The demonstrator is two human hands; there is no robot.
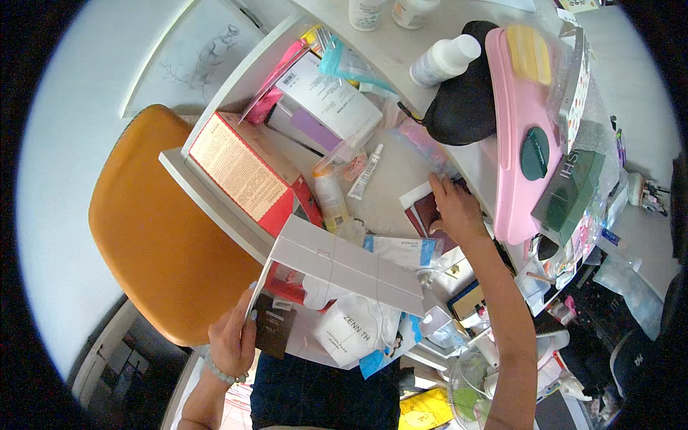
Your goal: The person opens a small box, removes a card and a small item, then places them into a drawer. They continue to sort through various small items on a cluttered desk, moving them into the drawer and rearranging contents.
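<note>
My left hand [234, 333], with a bead bracelet at the wrist, grips the left edge of a white cardboard box [344, 263]. The box is tilted in front of my lap and holds a cotton pads pack [349, 330], a dark brown packet [274, 325] and a blue-and-white packet [391, 344]. My right hand [457, 209] reaches into an open white drawer [395, 166], over dark red booklets [421, 215]. Its thumb and fingers lie on or beside them; whether they grip one is hidden.
The drawer also holds a red-and-cream box [239, 172], a white carton [330, 97], a tube [366, 172] and an orange-capped bottle [329, 196]. On the desktop above are a white bottle [443, 60], a black case [465, 102] and a pink case [510, 107]. An orange chair [161, 231] stands left.
</note>
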